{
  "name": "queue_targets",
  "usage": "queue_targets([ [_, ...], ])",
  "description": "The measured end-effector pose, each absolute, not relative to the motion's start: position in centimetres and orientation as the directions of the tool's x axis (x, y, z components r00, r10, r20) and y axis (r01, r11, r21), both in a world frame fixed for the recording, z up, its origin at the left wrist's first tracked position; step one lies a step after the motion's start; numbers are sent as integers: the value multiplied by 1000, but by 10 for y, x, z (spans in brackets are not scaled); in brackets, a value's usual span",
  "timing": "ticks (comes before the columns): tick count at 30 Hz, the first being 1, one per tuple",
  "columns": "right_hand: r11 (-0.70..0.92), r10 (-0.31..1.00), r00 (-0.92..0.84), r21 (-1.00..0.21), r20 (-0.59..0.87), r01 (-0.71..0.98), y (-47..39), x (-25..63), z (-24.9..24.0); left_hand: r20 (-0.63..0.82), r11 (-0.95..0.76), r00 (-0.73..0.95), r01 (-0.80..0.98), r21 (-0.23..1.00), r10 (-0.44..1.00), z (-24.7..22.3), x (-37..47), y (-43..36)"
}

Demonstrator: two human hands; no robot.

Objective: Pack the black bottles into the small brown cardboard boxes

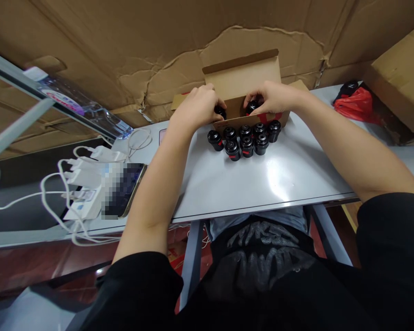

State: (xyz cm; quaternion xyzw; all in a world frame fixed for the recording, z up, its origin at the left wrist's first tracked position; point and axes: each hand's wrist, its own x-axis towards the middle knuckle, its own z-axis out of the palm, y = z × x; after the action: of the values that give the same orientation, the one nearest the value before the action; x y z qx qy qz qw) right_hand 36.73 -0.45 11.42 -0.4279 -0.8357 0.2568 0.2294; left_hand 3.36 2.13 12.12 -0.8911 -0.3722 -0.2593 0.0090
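Note:
An open cardboard box [243, 79] with its lid raised stands at the back of the white table. My left hand [201, 105] reaches into its left end, fingers closed around a black cylindrical part [220, 111]. At the right end, my right hand [267, 99] grips another black cylindrical part [252, 107] between thumb and fingers. Both parts are partly hidden by my fingers and the box. Just in front of the box, several similar black parts [247, 146] with red marks stand upright in a loose cluster.
On the left are a power strip [86, 195] with white cables, a phone [126, 189] and a plastic bottle [79, 103] by a metal frame. A red plastic bag [356, 105] and a carton [405, 78] sit at the right. Cardboard [165, 41] lines the back.

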Motion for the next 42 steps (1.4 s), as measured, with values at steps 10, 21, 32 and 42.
queue_targets([
  [10, 549, 827, -379, -739, 414, 390, -29, 353, 123, 527, -802, 611, 516, 302, 591, 138, 43, 13],
  [21, 584, 808, -298, -761, 508, 283, -35, 340, 125, 481, -791, 631, 531, 305, 609, 135, 68, -13],
  [32, 566, 824, -253, -743, 507, 356, -25, 342, 112, 669, -687, 276, 537, 489, 691, 112, 33, 50],
  [42, 577, 815, -312, -735, 488, 358, -7, 350, 99, 719, -678, 75, 411, 609, 691, 68, 12, 52],
])
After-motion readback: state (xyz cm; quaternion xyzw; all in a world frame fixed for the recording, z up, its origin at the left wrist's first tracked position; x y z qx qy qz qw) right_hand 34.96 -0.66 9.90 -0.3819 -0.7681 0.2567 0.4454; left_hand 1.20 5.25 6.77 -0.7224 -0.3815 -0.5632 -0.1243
